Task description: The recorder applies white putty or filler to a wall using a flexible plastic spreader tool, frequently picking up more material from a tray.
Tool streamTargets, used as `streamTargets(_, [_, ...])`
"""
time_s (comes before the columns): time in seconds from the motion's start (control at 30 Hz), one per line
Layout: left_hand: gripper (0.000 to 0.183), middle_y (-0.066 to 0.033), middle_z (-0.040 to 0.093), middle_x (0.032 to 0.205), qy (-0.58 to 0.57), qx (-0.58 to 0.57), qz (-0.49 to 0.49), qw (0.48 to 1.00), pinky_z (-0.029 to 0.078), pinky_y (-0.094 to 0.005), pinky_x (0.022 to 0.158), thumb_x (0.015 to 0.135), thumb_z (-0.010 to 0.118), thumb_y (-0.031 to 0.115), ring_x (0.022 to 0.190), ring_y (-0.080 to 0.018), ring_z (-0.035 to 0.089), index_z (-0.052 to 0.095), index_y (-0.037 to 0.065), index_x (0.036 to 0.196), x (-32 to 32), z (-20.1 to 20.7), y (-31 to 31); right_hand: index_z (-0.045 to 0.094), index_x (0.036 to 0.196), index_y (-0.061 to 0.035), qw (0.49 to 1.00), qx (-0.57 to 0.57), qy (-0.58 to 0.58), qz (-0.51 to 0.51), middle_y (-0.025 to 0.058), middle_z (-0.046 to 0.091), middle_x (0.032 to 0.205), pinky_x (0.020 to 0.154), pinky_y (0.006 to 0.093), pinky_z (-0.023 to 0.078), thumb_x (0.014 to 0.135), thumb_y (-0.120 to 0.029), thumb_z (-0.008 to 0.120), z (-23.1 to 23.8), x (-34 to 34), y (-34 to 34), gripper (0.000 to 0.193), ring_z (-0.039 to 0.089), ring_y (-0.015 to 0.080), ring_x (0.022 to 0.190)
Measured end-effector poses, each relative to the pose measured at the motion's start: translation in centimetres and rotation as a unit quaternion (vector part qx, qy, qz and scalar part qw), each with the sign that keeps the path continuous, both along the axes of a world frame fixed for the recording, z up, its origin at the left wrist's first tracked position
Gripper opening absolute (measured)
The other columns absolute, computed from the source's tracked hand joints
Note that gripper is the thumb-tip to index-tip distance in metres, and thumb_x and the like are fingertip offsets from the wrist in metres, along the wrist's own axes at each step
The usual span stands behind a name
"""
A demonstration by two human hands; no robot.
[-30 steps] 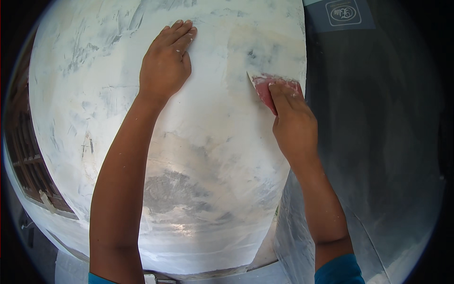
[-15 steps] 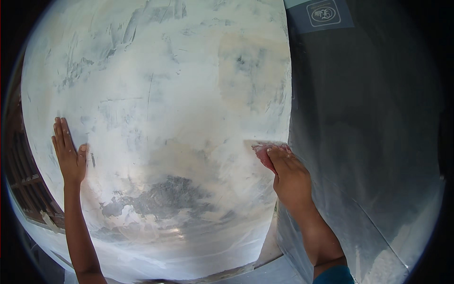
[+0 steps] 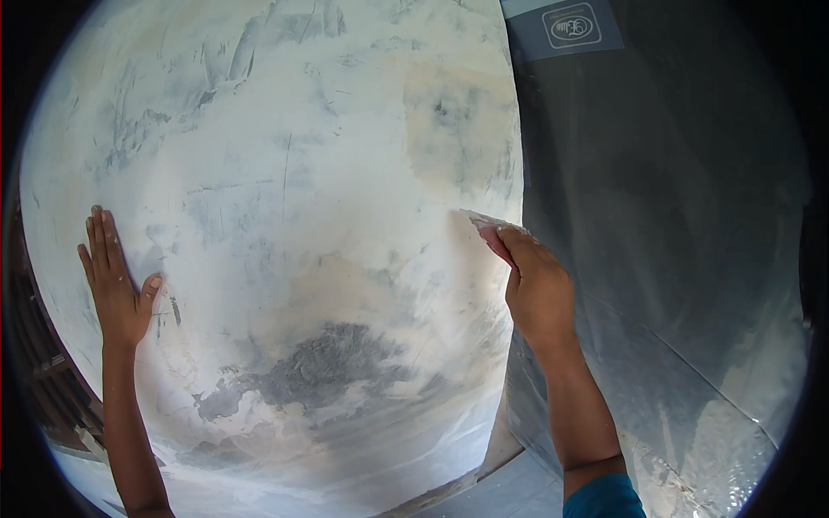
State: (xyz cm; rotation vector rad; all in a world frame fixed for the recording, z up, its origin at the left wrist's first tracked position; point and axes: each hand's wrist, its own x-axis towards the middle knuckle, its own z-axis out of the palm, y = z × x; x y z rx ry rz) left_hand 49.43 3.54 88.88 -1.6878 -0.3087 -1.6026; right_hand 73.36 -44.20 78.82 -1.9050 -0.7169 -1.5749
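A large whitish wall (image 3: 345, 190) fills the middle, streaked with cream and grey patches; fisheye bending bows its outline. Spread flat on its left part is my left hand (image 3: 117, 281), fingers pointing up and thumb out to the side, holding nothing. Near the right edge, my right hand (image 3: 540, 276) grips a flat red putty spreader (image 3: 495, 242) with a whitish, smeared upper edge. That edge is at the wall's surface, and the fingers hide much of the spreader. Below and between my hands lies a rough dark grey patch (image 3: 328, 363).
Dark plastic sheeting (image 3: 665, 190) hangs right of the wall, bearing a printed label (image 3: 574, 28) at its top. Brown wooden slats (image 3: 52, 354) stand beyond the wall's left edge. A pale bluish surface (image 3: 492, 496) shows below the wall.
My right hand has moved up along the wall's right edge with the spreader, which is now tilted more. My left hand stays flat on the wall. The view has shifted slightly.
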Motion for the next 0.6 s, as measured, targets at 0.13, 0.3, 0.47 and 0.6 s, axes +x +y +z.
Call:
streamTargets(0.13, [0.104, -0.0146, 0.022, 0.167, 0.045, 0.02, 0.013, 0.999, 0.012, -0.0557, 0.125, 0.089, 0.03, 0.083, 0.155, -0.0328, 0.019, 0.019, 0.009, 0.162, -0.2, 0.8, -0.4, 0.068, 0.115, -0.0051, 1.0, 0.011, 0.004, -0.007, 0.0121, 0.073, 0.113, 0.091, 0.04, 0.057, 0.084, 0.007, 0.062, 0.0, -0.2, 0.1, 0.034, 0.069, 0.0314, 0.107])
streamTargets(0.3, [0.086, -0.0115, 0.019, 0.168, -0.081, 0.011, 0.05, 0.995, 0.011, -0.0535, 0.126, 0.098, 0.036, 0.07, 0.156, -0.0301, 0.018, 0.018, 0.017, 0.163, -1.7, 5.0, 5.4, 0.068, 0.116, -0.0053, 1.0, 0.008, -0.013, -0.013, 0.0123, 0.072, 0.115, 0.09, 0.0406, 0.057, 0.085, 0.006, 0.061, 0.9, 1.5, -0.9, 0.034, 0.069, 0.0313, 0.107])
streamTargets(0.47, [0.085, -0.0141, 0.018, 0.168, -0.142, 0.016, 0.065, 0.988, 0.01, -0.0557, 0.125, 0.099, 0.038, 0.066, 0.156, -0.0308, 0.016, 0.018, 0.012, 0.163, 0.2, 6.7, 5.8, 0.068, 0.117, -0.0064, 1.0, 0.014, -0.01, 0.003, 0.0118, 0.072, 0.116, 0.089, 0.0402, 0.057, 0.087, 0.005, 0.058, 4.8, 3.3, -1.6, 0.033, 0.069, 0.0301, 0.108])
streamTargets(0.6, [0.092, -0.0169, 0.018, 0.168, -0.103, 0.029, 0.05, 0.993, 0.009, -0.0562, 0.125, 0.097, 0.04, 0.069, 0.156, -0.0319, 0.015, 0.017, 0.008, 0.162, 2.7, 5.5, 1.5, 0.068, 0.111, -0.0062, 0.998, 0.015, -0.059, 0.003, 0.0105, 0.073, 0.111, 0.083, 0.04, 0.058, 0.088, 0.004, 0.056, 9.8, 4.1, -1.4, 0.028, 0.07, 0.0295, 0.101])
